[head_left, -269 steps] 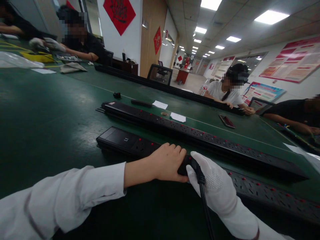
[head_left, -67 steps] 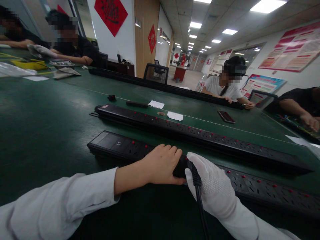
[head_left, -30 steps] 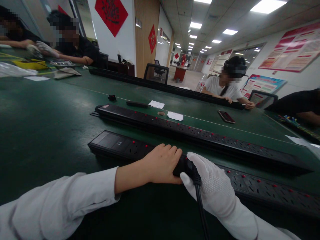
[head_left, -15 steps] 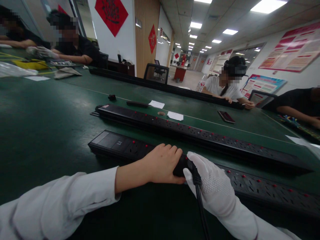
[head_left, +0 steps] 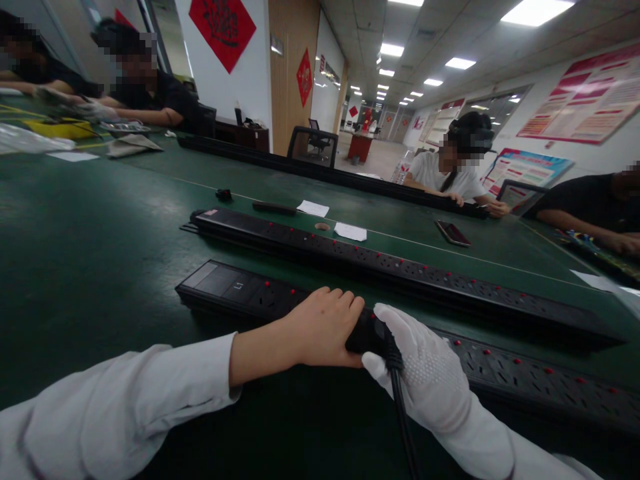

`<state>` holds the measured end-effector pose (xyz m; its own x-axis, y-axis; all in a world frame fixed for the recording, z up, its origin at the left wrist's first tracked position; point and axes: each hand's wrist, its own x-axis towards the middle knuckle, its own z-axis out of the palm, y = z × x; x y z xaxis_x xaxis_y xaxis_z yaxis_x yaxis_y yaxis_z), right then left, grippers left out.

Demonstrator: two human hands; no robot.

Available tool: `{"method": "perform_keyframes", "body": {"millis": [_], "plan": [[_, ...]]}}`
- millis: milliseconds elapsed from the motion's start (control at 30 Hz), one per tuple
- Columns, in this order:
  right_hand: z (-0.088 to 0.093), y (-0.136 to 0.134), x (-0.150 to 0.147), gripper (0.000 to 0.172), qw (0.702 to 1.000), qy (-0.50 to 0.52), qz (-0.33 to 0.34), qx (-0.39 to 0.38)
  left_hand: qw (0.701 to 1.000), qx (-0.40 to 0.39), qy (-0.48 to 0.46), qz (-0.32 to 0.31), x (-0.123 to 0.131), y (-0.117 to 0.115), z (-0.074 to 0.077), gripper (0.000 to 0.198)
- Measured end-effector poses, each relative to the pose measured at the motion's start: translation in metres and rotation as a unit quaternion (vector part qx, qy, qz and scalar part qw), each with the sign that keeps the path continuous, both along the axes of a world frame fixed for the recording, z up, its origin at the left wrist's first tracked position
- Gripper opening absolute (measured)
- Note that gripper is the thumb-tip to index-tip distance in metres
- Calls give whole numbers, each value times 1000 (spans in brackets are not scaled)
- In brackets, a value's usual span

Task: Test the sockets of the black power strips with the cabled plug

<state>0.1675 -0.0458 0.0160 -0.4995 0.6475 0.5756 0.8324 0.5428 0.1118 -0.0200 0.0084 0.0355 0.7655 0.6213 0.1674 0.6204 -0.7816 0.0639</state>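
Observation:
A long black power strip (head_left: 235,291) with red switches lies along the near edge of the green table (head_left: 90,233). My bare left hand (head_left: 323,328) rests on top of it, fingers curled over the strip and gripping it. My right hand (head_left: 425,373), in a white dotted glove, is closed round a black plug (head_left: 373,335) that sits on the strip right beside my left hand. The plug's black cable (head_left: 403,420) runs down toward me. Whether the plug's pins are in a socket is hidden by my hands.
A second long black power strip (head_left: 380,267) lies parallel just beyond mine. Past it are white paper slips (head_left: 350,232), a dark phone (head_left: 453,233) and a small black part (head_left: 223,195). Other people sit working at the far left and the right side.
My hands have stayed on the strip and plug. My gloved thumb has shifted slightly along the plug. People in the background have moved their arms.

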Motion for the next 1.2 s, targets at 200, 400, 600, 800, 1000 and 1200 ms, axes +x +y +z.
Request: {"method": "perform_keyframes", "body": {"millis": [200,400,600,800,1000,1200], "plan": [[1,0,0,54,1000,-5,1,4,1000,5,8,1,0,-2,2,61],[-2,1,-3,44,1000,12,-13,13,1000,6,1,4,1,-1,1,58],[-7,1,1,40,1000,13,-5,26,1000,13,4,7,1,-1,0,59],[-2,0,-3,42,1000,18,-14,21,1000,13,4,1,0,-1,-1,60],[4,-1,-2,67,1000,5,20,3,1000,10,6,4,0,0,-1,62],[2,0,-2,49,1000,7,-2,4,1000,2,3,5,1,-1,2,60]]}}
